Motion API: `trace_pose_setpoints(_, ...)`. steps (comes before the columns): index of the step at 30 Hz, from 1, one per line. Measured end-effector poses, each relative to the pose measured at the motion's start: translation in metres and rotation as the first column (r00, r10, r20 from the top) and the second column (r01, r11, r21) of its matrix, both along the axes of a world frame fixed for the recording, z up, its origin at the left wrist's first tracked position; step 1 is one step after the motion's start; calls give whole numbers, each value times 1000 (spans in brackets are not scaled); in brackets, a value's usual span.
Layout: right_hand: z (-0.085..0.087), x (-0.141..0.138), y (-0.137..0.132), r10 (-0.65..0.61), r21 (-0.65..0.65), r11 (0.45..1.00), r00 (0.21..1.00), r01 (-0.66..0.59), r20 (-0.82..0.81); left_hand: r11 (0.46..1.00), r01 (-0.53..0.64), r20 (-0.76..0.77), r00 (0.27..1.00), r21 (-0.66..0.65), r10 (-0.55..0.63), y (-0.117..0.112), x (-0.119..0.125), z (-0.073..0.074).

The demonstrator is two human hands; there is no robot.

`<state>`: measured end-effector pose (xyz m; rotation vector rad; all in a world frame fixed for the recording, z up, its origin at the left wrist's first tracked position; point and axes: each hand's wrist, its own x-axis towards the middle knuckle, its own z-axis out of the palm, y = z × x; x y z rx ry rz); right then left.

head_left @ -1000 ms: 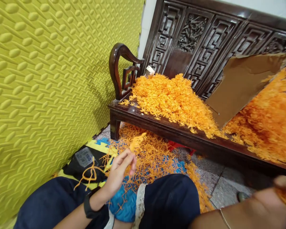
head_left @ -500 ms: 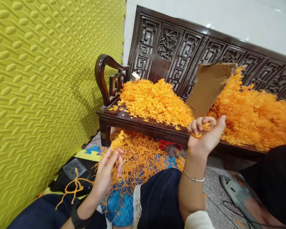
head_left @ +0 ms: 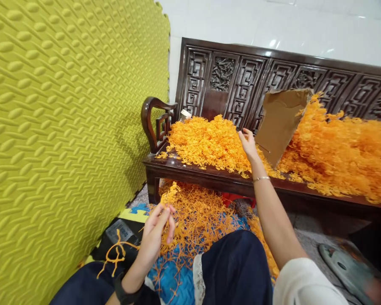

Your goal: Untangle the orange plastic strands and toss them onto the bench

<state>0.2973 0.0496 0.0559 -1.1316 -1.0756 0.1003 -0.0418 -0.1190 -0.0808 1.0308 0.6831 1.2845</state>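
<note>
My left hand [head_left: 158, 224] is closed, pinching a small cluster of yellow-orange branching plastic pieces [head_left: 170, 193] that sticks up above the fingertips. My right hand [head_left: 248, 143] reaches out over the bench, at the right side of a heap of orange plastic pieces [head_left: 209, 140]. Its fingers are slightly bent and apart, and no piece shows in them. Below my left hand, a mass of thin orange branching stems [head_left: 197, 216] is spread on the floor and over a blue cloth [head_left: 174, 279] between my knees. One orange stem [head_left: 117, 250] lies over a black bag at the left.
The dark carved bench [head_left: 197, 171] runs across the front. A cardboard sheet [head_left: 277, 123] stands between the heap and a larger orange pile [head_left: 346, 156]. A yellow foam-mat wall [head_left: 76, 106] bounds the left. Someone's foot in a grey-green sandal [head_left: 346, 267] is at lower right.
My right hand has moved forward and left, from above the bench's front edge to the heap. The piece it held earlier is no longer visible in it. My left hand keeps its cluster.
</note>
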Motion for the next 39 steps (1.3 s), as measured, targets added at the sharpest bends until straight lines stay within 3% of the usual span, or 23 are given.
trace_pose_setpoints(5,-76,-32,-43,66,1,998,975,-68,-212,998,51,57,997,-31,-49,3,-1,0)
trace_pose_setpoints(8,-104,-66,-80,237,-18,968,936,-250,-262,998,51,87,995,-23,-48,6,-3,-4)
trace_pose_setpoints(12,-107,-108,-118,507,-101,845,847,-525,-160,999,23,114,993,-23,-20,8,-8,-4)
trace_pose_setpoints(17,-95,-140,-142,690,-159,712,723,-684,-16,998,13,93,996,-57,-8,7,-11,1)
trace_pose_setpoints(21,-101,-166,-154,759,-211,630,650,-748,-40,993,51,77,996,-107,-43,6,-6,-1)
trace_pose_setpoints(24,-113,-187,-158,733,-253,644,677,-722,-65,986,105,88,992,-133,-93,5,2,-6)
trace_pose_setpoints(30,-127,-218,-160,562,-274,771,817,-575,-132,969,184,77,982,-163,-174,0,19,-16)
trace_pose_setpoints(34,-129,-222,-157,406,-162,885,894,-437,-193,956,227,58,974,-188,-220,-2,28,-21)
trace_pose_setpoints(39,-132,-213,-148,323,-92,935,928,-344,-185,941,272,68,962,-202,-263,-7,37,-25)
